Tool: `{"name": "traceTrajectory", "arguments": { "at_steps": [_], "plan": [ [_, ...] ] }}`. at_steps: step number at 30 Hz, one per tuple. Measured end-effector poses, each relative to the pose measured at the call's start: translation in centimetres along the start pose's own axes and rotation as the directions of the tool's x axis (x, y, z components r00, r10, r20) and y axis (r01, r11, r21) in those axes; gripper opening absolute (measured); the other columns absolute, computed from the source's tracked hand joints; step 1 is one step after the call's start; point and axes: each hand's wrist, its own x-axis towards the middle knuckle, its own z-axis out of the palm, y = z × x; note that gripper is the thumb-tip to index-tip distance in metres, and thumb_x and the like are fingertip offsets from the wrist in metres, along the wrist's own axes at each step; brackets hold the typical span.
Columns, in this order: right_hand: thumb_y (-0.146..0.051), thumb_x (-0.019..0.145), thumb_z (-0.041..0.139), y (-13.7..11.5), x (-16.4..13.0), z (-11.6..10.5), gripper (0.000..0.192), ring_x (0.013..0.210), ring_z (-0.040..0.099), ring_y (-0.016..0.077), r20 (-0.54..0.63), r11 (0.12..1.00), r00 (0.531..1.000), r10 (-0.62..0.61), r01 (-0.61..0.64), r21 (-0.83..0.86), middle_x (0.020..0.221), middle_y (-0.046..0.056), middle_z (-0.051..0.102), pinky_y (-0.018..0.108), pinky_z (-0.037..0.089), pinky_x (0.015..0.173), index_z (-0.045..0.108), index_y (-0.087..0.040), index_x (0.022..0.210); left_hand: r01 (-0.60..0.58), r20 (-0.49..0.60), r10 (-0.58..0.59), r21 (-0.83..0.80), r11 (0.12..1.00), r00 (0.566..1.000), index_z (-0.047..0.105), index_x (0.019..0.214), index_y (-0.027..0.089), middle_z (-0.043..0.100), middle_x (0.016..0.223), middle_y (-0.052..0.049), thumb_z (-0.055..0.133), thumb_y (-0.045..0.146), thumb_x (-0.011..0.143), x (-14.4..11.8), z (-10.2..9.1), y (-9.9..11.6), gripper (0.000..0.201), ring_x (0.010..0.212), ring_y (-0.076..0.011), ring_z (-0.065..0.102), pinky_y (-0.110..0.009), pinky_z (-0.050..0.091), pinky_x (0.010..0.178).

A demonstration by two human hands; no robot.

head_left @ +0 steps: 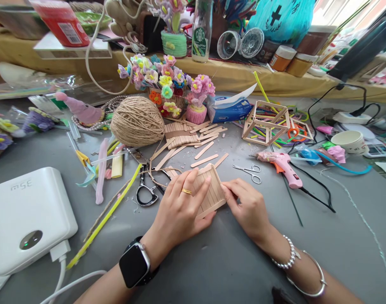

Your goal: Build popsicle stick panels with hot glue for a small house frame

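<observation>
One stick panel (212, 192), made of flat wooden sticks glued side by side, lies on the grey table (231, 261) just in front of the person, between both hands. The left hand (180, 209) lies flat on the panel's left half, fingers spread a little and stretched forward, a gold ring on one finger and a black watch on the wrist. The right hand (248, 207) is at the panel's right edge, fingers curled narrow, thumb and fingertips pinching that edge; two bracelets sit on its wrist.

Behind the panel lie about a dozen loose sticks (205, 150), several fanned out singly and one banded bundle (180, 135) beside them. One twine ball (137, 120) sits left of the bundle, with a loose strand trailing toward the hands. There are two pairs of scissors: black ones (145, 188) left of the left hand, and small silver ones (251, 172) just beyond the right hand. One pink glue gun (280, 162) lies to the right, its black cord running off along the table. One open stick cube (267, 122) stands behind the gun. One white charger (26, 215) lies at the far left, and a yellow pipe cleaner (107, 215) stretches diagonally beside it. Two small pots of pipe-cleaner flowers (170, 84) stand behind the twine.
</observation>
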Motion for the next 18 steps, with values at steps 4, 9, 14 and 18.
{"name": "traceTrajectory", "arguments": {
  "at_steps": [4,9,14,18],
  "plan": [
    [-0.015,0.085,0.042,-0.01,-0.02,-0.02,0.018,0.067,0.052,0.0151,-0.006,1.0,1.0,0.0,0.0,0.003,0.07,0.005,0.058,0.027,0.042,0.065,0.06,-0.014,0.081,-0.007,0.001,0.007,0.0,1.0,1.0,0.055,0.113,0.013,0.046,0.12,-0.021,0.053,0.039,0.073,-0.03,0.09,0.02,0.048,0.108,-0.0339,0.043,-0.046,0.037,0.088],
    [-0.014,0.084,0.042,-0.05,0.02,-0.01,0.019,0.067,0.052,0.0152,0.001,1.0,1.0,0.003,-0.003,0.003,0.07,0.005,0.058,0.027,0.042,0.065,0.06,-0.014,0.081,0.002,0.008,-0.002,0.002,1.0,1.0,0.055,0.112,0.013,0.046,0.12,-0.021,0.052,0.038,0.073,-0.11,0.05,-0.05,0.047,0.108,-0.0339,0.043,-0.046,0.037,0.088],
    [-0.014,0.084,0.042,-0.04,0.07,0.05,0.019,0.066,0.052,0.0151,-0.003,1.0,1.0,0.005,-0.005,0.008,0.069,0.005,0.058,0.027,0.042,0.065,0.061,-0.014,0.081,0.013,0.008,-0.013,-0.005,1.0,1.0,0.054,0.113,0.013,0.046,0.119,-0.021,0.052,0.039,0.073,-0.27,0.05,0.08,0.048,0.108,-0.0341,0.043,-0.046,0.036,0.088],
    [-0.015,0.084,0.043,0.11,0.12,-0.19,0.018,0.071,0.054,0.0157,-0.021,0.999,1.0,0.006,-0.005,0.049,0.074,0.005,0.06,0.028,0.043,0.067,0.061,-0.015,0.088,0.052,0.028,-0.051,-0.05,0.997,0.998,0.055,0.113,0.013,0.046,0.119,-0.02,0.055,0.04,0.07,-0.5,0.28,0.48,0.05,0.107,-0.0332,0.045,-0.046,0.037,0.088]
  ]
}}
